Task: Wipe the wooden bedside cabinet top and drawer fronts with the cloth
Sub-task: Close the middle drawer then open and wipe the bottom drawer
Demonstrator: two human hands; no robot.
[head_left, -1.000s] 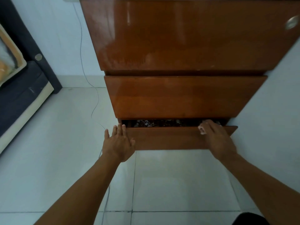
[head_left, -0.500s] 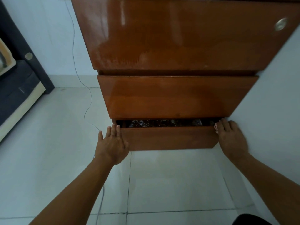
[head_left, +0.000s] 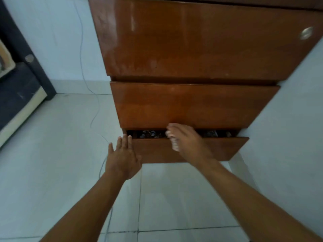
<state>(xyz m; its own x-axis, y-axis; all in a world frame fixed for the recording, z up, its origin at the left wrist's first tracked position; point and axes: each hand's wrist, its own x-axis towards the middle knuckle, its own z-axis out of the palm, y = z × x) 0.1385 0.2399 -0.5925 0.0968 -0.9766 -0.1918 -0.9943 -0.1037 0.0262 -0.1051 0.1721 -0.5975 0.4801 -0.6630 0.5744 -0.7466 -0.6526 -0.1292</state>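
Drawer front [head_left: 220,149] under right hand [head_left: 189,144]

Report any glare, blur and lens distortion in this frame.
Head view: pale glare streaks on the glossy top drawer front; the right hand is motion-smeared, its fingers unclear, the left hand sharper. Head view again: the wide lens makes the sides of the cabinet taper downward, and the gap above the bottom drawer front is dark, contents unreadable.
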